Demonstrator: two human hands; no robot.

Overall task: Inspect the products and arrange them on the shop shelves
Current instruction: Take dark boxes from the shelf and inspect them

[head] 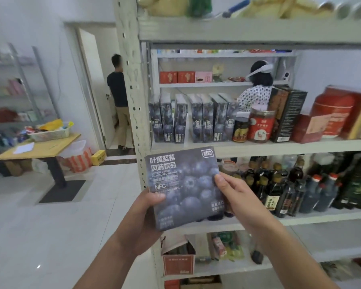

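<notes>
I hold a flat dark blueberry drink box [187,187] upright in front of the shelf unit, its printed face toward me. My left hand [146,213] grips its lower left corner and my right hand [233,192] pinches its right edge. On the middle shelf [279,147] above, several identical blueberry boxes [193,119] stand on edge in a row, spines outward.
Red jars and tins [261,127] and a tall black box [286,113] stand right of the row. Dark bottles [290,188] fill the shelf below. A grey upright post [131,90] is left of the box. A wooden table [40,148] with a basket, and two people, are behind.
</notes>
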